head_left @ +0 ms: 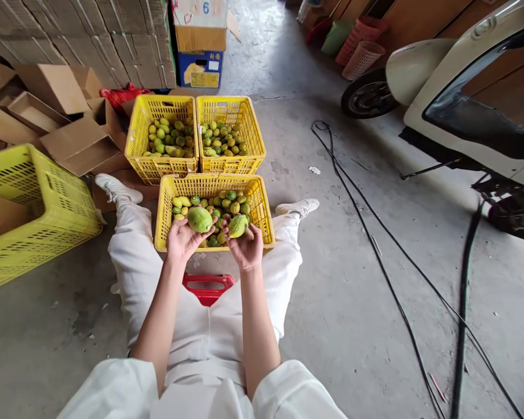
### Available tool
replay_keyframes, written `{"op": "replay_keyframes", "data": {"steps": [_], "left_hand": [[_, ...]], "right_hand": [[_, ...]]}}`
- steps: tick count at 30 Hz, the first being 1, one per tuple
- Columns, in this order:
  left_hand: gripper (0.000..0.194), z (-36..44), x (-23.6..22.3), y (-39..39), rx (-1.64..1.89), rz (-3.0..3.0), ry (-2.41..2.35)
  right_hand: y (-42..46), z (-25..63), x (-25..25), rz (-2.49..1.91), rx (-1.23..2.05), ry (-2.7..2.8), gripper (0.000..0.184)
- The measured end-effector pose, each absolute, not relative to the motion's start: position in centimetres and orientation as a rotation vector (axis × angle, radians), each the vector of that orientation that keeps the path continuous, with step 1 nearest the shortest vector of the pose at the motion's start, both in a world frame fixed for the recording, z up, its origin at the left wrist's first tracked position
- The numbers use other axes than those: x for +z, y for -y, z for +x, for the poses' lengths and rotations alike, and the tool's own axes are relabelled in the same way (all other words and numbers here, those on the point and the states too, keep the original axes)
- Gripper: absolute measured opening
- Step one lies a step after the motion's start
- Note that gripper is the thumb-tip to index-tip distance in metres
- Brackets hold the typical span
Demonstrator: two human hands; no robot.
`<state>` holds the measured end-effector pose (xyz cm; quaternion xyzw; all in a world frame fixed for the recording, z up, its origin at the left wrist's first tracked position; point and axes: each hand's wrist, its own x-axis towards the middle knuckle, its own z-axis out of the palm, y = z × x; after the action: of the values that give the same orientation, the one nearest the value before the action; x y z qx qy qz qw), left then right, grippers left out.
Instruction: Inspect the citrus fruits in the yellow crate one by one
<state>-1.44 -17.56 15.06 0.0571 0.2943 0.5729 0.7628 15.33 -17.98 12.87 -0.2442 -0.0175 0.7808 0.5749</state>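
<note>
Resting in my left hand [183,240] is a smooth green lemon [199,220], its fingers curled under the fruit. My right hand [248,247] grips a bumpier, yellow-green lemon [238,226] between thumb and fingers. Both hands are raised over the near edge of a yellow crate [160,235] standing between my feet. Inside it lie many loose green and yellow lemons [234,208], partly hidden by my hands. Beyond it stand two more yellow crates, one at left [140,169] and one at right [255,157], each part filled with similar fruit.
A larger yellow-green crate [56,215] with cardboard in it stands at left. Open cardboard boxes [76,142] are heaped behind it, before stacked cartons [87,43]. Black cables [367,215] cross the floor at right, near a parked scooter [423,75]. A red stool [208,297] is under me.
</note>
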Motion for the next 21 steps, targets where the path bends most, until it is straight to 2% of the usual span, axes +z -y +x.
{"op": "replay_keyframes", "data": {"steps": [3,11,16,21], "left_hand": [[0.049,-1.6,15.0,17.6,1.221,0.198,-0.653],[0.047,-1.2,14.6,17.6,1.170,0.221,-0.669],[0.035,-1.3,15.0,17.5,1.191,0.157,-0.745],[0.039,-1.6,16.1,17.8,1.254,0.061,-0.687]], "right_hand": [[18.1,15.5,13.7,-0.584,1.789,0.078,0.029],[18.2,15.0,13.1,-0.539,1.878,0.079,0.030],[18.1,14.0,13.4,-0.680,1.827,0.095,0.016],[18.2,14.2,14.8,-0.659,1.776,0.089,0.025]]}}
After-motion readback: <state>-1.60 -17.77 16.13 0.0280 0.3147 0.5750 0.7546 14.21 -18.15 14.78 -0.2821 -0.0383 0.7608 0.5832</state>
